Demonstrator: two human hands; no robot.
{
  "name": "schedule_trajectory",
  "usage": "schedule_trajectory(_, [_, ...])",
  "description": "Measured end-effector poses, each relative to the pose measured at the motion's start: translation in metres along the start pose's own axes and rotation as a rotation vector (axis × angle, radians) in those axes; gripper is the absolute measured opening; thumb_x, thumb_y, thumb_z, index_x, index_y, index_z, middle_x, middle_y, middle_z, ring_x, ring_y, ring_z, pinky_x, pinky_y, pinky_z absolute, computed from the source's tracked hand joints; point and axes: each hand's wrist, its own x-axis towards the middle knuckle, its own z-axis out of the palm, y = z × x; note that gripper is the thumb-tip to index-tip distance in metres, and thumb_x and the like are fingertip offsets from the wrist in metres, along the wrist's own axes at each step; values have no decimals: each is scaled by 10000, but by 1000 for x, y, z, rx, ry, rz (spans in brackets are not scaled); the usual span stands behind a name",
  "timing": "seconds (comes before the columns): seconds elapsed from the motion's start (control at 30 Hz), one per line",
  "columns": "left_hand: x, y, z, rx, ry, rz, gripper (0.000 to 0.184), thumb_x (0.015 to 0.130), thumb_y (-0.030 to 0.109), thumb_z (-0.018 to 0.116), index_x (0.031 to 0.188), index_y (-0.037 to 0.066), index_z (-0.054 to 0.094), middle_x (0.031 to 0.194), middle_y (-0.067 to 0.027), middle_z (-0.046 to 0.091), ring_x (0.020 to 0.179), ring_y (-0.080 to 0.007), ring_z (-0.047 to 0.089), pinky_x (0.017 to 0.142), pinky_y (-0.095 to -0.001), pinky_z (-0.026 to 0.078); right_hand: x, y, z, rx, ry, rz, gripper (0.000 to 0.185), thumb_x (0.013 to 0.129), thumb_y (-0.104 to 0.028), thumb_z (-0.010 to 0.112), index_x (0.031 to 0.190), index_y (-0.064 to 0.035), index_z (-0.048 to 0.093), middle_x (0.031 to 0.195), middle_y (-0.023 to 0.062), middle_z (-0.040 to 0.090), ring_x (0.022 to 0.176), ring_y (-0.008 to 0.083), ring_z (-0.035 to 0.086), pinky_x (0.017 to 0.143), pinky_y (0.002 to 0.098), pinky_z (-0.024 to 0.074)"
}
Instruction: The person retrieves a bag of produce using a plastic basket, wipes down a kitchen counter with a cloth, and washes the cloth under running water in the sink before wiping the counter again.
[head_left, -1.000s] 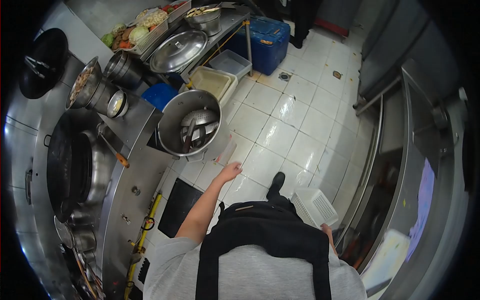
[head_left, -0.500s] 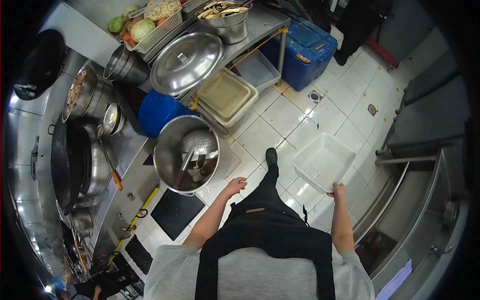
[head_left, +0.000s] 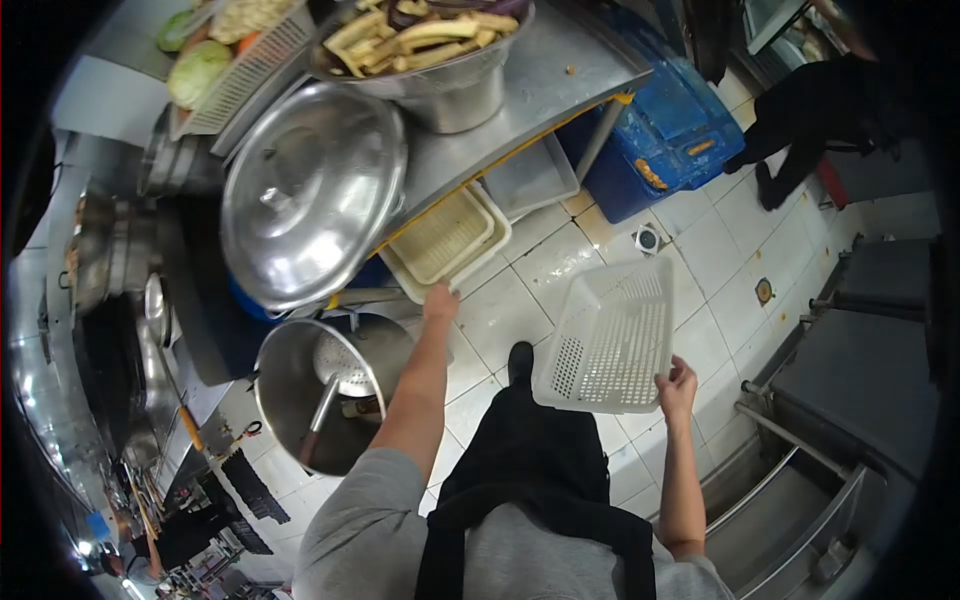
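My right hand (head_left: 678,388) is closed on the rim of a white perforated plastic basket (head_left: 610,335), held tilted above the floor with nothing in it. My left hand (head_left: 440,301) reaches forward, its fingers curled at the near corner of a white tray (head_left: 490,250) under the steel table. Whether they grip its rim is hidden. Within that white tray sits a cream tray (head_left: 440,235). Below my left forearm stands a deep steel pot (head_left: 280,375), with a perforated ladle (head_left: 343,362) inside.
On the steel table (head_left: 545,75) are a large lid (head_left: 310,190), a pot of sliced eggplant (head_left: 460,95) and a vegetable basket (head_left: 250,75). A blue bin (head_left: 670,130) stands beyond it. A person in dark clothes (head_left: 810,110) is at far right. Steel sinks line the right.
My left hand has reached forward to the tray under the table. The basket in my right hand has been raised and tilted. The view has moved closer to the table.
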Motion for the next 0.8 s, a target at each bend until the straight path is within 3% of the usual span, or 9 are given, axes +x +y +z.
schedule_trajectory(0.2, [122,18,75,363,255,159,341,642,215,651,925,94,503,988,-95,501,987,-230,463,752,-360,431,88,-32,39,-65,-164,-125,441,590,47,458,1027,97,499,548,-7,466,472,40,388,440,191,305])
schedule_trajectory(0.3, [141,28,87,391,399,163,309,631,160,643,896,91,500,929,-97,511,931,-219,489,733,-348,432,105,-58,61,40,-271,-171,462,595,49,464,1054,92,486,530,-37,412,468,18,336,426,186,256])
schedule_trajectory(0.33, [150,28,90,386,404,153,309,631,160,643,896,91,500,929,-97,511,931,-219,489,733,-348,432,110,-60,68,80,-290,-193,465,595,51,466,1058,89,486,527,-42,409,463,15,333,424,185,251])
schedule_trajectory(0.37, [158,26,89,476,344,272,273,642,137,623,879,84,498,903,-95,517,899,-225,503,729,-357,434,115,-63,75,124,-315,-215,469,594,52,468,1062,85,486,523,-46,406,459,13,331,422,185,247])
schedule_trajectory(0.4, [161,20,85,567,279,386,237,654,113,602,863,77,496,878,-94,524,868,-230,517,726,-367,436,119,-66,81,126,-333,-221,469,594,52,468,1062,85,486,523,-46,406,459,13,331,422,185,247])
schedule_trajectory(0.53, [150,4,48,378,429,355,181,685,93,551,861,83,506,847,-82,541,835,-248,536,748,-406,428,126,-92,104,137,-472,-186,475,582,58,469,1056,81,493,542,-27,468,448,9,342,419,177,251])
schedule_trajectory(0.6, [140,3,5,344,511,439,308,696,134,561,992,85,494,912,-117,547,878,-282,523,670,-402,456,133,-100,124,130,-562,-187,468,574,52,477,1040,81,502,593,20,537,453,23,388,422,185,290])
schedule_trajectory(0.73, [139,-15,-54,262,564,245,288,705,143,531,986,79,528,880,-145,564,814,-294,542,645,-402,461,152,-98,214,215,-687,-305,426,582,41,490,1004,92,512,679,84,575,545,101,503,479,225,378])
schedule_trajectory(0.8, [122,-14,-64,258,858,366,266,704,145,515,951,49,542,834,-173,568,770,-313,549,678,-427,443,165,-88,271,260,-741,-317,426,589,40,487,1011,92,504,673,85,574,571,121,522,511,229,396])
